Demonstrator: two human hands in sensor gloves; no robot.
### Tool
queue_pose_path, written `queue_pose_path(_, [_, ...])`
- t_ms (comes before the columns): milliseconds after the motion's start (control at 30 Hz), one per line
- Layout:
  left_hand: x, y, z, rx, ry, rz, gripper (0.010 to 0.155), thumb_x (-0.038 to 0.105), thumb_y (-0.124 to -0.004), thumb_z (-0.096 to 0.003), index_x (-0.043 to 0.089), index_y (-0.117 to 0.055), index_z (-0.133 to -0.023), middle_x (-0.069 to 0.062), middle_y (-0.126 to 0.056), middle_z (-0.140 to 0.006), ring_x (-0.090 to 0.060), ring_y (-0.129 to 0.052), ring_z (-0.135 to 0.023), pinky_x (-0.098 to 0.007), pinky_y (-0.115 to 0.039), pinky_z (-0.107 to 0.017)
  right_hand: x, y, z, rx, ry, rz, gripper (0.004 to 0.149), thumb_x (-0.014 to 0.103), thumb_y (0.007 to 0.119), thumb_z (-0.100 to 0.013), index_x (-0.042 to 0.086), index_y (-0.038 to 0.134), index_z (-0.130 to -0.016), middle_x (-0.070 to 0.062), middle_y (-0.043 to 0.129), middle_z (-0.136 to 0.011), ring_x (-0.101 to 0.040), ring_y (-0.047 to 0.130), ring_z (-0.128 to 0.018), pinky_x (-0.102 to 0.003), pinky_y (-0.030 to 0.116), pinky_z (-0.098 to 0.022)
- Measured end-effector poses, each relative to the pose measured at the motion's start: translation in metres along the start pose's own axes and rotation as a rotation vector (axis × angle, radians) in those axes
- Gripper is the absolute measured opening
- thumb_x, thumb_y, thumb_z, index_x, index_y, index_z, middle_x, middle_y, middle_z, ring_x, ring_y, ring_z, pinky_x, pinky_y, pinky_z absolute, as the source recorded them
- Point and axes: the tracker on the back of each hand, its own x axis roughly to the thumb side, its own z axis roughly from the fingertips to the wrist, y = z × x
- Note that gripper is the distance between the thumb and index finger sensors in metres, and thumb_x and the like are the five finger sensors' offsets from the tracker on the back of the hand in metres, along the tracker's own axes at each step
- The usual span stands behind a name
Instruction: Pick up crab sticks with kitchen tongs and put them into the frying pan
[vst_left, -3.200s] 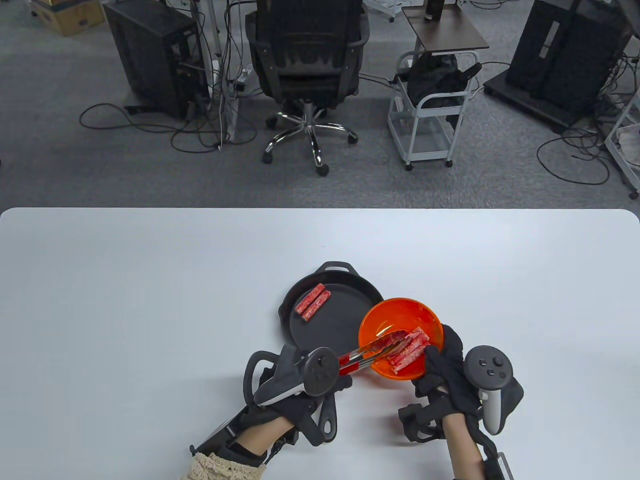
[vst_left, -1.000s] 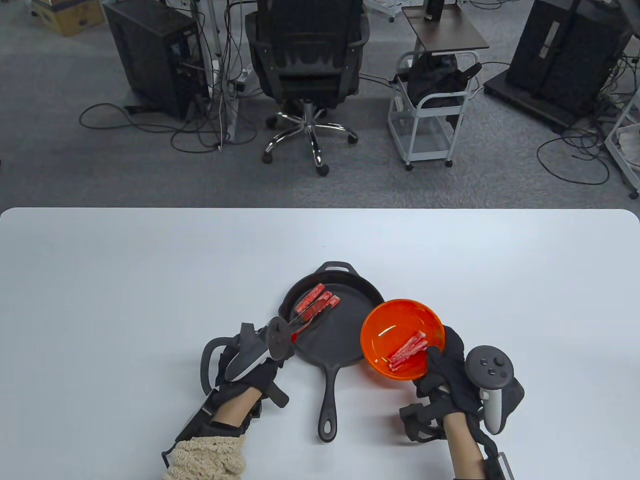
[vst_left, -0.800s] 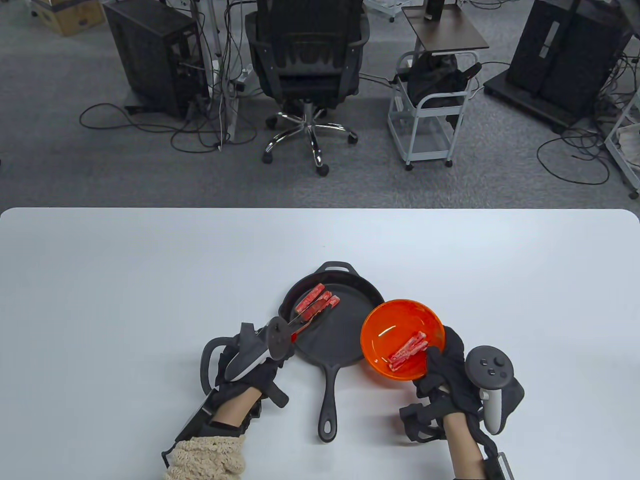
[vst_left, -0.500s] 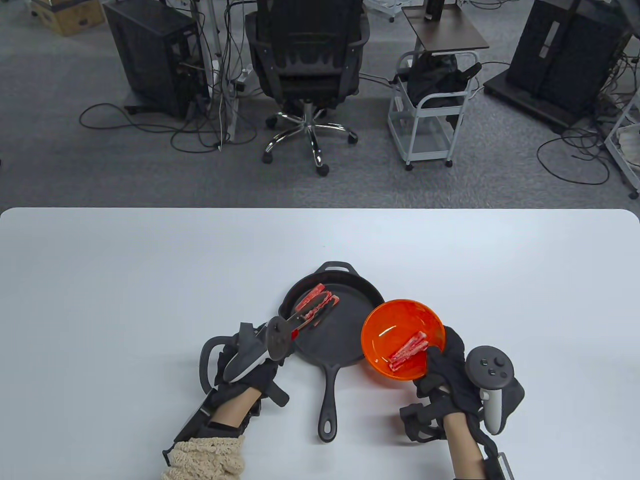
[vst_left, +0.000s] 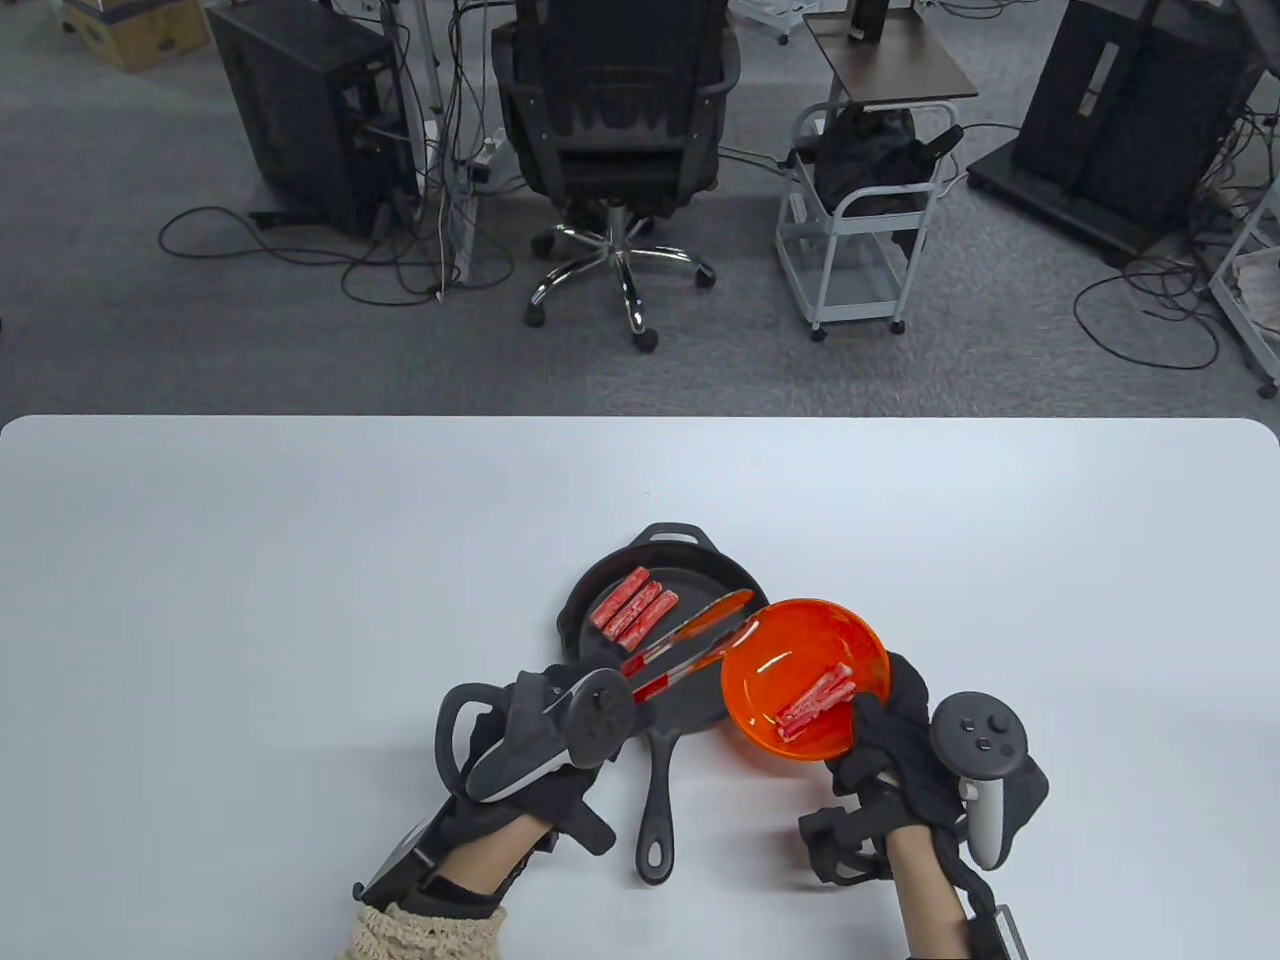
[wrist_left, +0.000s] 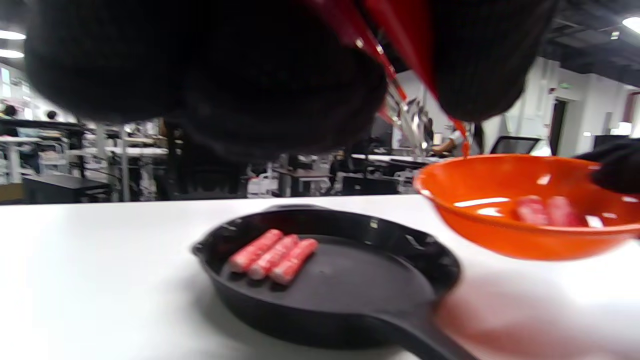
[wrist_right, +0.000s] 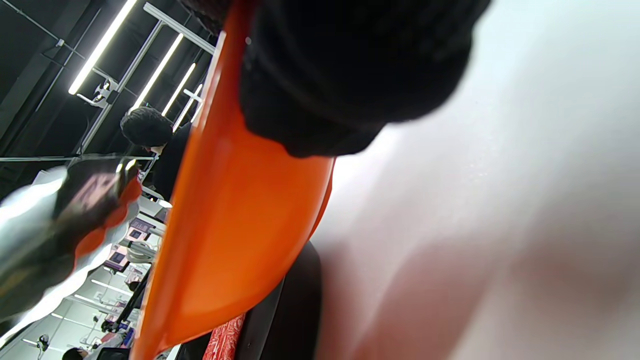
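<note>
A black cast-iron frying pan holds three crab sticks side by side at its far left; the left wrist view shows them too, crab sticks in the pan. My left hand grips red-handled metal tongs. Their arms are spread and empty over the pan, with the tips by the bowl's left rim. My right hand pinches the near rim of an orange bowl, tilted and overlapping the pan's right side. More crab sticks lie in the bowl.
The pan's long handle points toward me between my two hands. White table stretches to the left, right and far side. An office chair and a white cart stand on the floor beyond the table.
The tongs carried a third crab stick from the bowl to the pan and let it go beside the other two. My left hand then swung right; the open tongs now point at the bowl.
</note>
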Motion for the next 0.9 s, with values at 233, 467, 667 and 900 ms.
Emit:
queue_pose_path(233, [0.025, -0.005, 0.007, -0.034, -0.099, -0.016, 0.075, 0.069, -0.081, -0.0499, 0.01, -0.085, -0.096, 0.003, -0.105, -0.055, -0.012, -0.105, -0.022, -0.039, -0.092, -0.024, 0.0, -0.001, 0.0, -0.006, 0.0, -0.006, 0.061, 0.022, 0.063, -0.055, 0.005, 0.043, -0.109, -0.029, 0.075, -0.094, -0.02, 0.102, -0.025, -0.012, 0.095, -0.007])
queue_pose_path(467, [0.034, -0.011, 0.007, -0.073, -0.124, -0.026, 0.074, 0.068, -0.081, -0.05, 0.01, -0.086, -0.095, 0.003, -0.106, -0.054, -0.012, -0.106, -0.021, -0.039, -0.092, -0.024, 0.0, -0.001, 0.0, -0.005, -0.002, -0.006, 0.061, 0.022, 0.063, -0.055, 0.005, 0.043, -0.109, -0.029, 0.076, -0.094, -0.019, 0.102, -0.025, -0.012, 0.095, -0.007])
queue_pose_path(667, [0.036, -0.013, 0.007, -0.089, -0.127, -0.025, 0.073, 0.068, -0.081, -0.0498, 0.01, -0.086, -0.094, 0.003, -0.106, -0.053, -0.012, -0.106, -0.02, -0.039, -0.092, -0.024, 0.001, -0.001, 0.0, -0.006, -0.009, -0.004, 0.061, 0.022, 0.063, -0.055, 0.005, 0.043, -0.109, -0.029, 0.076, -0.094, -0.019, 0.102, -0.025, -0.012, 0.095, -0.007])
queue_pose_path(900, [0.038, -0.014, 0.008, -0.085, -0.117, -0.042, 0.071, 0.068, -0.081, -0.0499, 0.011, -0.087, -0.093, 0.003, -0.106, -0.054, -0.014, -0.106, -0.022, -0.039, -0.092, -0.024, 0.0, -0.001, 0.0, -0.004, -0.006, -0.002, 0.061, 0.022, 0.063, -0.055, 0.005, 0.043, -0.109, -0.029, 0.076, -0.094, -0.019, 0.102, -0.025, -0.012, 0.095, -0.007])
